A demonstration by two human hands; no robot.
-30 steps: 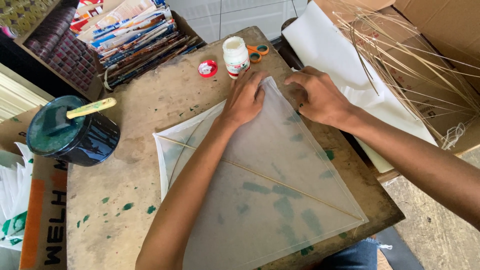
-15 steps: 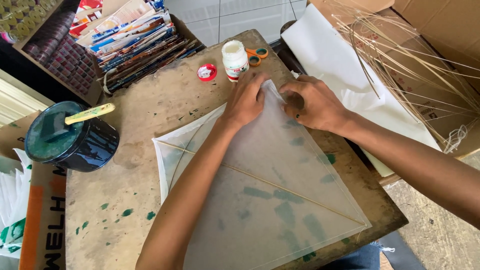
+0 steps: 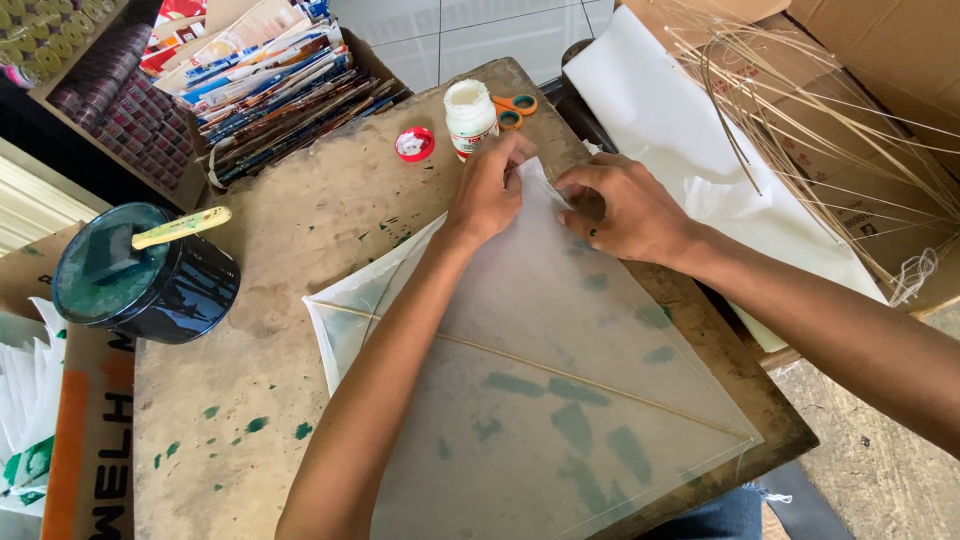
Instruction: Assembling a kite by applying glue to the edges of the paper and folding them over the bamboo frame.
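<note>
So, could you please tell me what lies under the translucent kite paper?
Through the kite paper show a thin stick and green paint smears on the wooden table. The top corner is hidden by the left hand and right hand.

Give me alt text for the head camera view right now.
Left hand and right hand pinch the top corner of a translucent paper kite lying on a paint-stained wooden table. An open glue bottle, its red cap and scissors sit just beyond.

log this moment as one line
left hand: pinching kite paper top corner | right hand: pressing same corner | glue bottle: open, beside
</note>
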